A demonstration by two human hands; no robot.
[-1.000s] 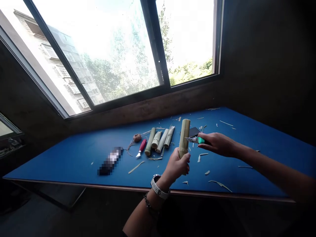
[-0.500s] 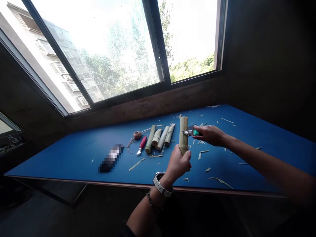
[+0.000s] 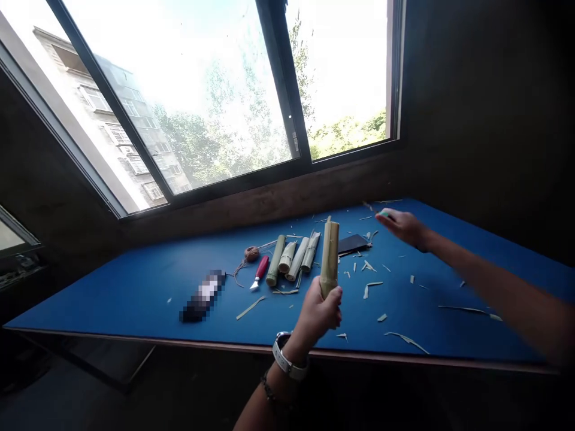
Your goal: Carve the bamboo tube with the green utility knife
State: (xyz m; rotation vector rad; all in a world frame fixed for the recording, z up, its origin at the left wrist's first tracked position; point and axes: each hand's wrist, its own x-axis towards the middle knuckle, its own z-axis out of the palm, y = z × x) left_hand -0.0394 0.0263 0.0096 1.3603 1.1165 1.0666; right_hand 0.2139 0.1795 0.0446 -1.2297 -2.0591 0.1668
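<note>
**Left hand (image 3: 318, 315) grips an upright bamboo tube (image 3: 330, 258); right hand (image 3: 404, 227) is raised well apart from it.**

The left fingers close around the tube's lower end, and the tube rises from the fist above a blue tabletop (image 3: 135, 302). A white watch (image 3: 284, 358) and a dark beaded bracelet (image 3: 269, 389) circle that arm. To the tube's right, the right fingers press together on a teal-handled knife (image 3: 383, 213), its blade too blurred to make out. Below that hand, a flat black slab (image 3: 353, 243) lies among bamboo shavings (image 3: 406, 341). Left of the tube, four bamboo pieces (image 3: 291, 258) lie side by side, then a red-handled craft knife (image 3: 260, 272) and a ball of twine (image 3: 251, 254). Farther left lies a pixelated object (image 3: 203, 296).
</note>
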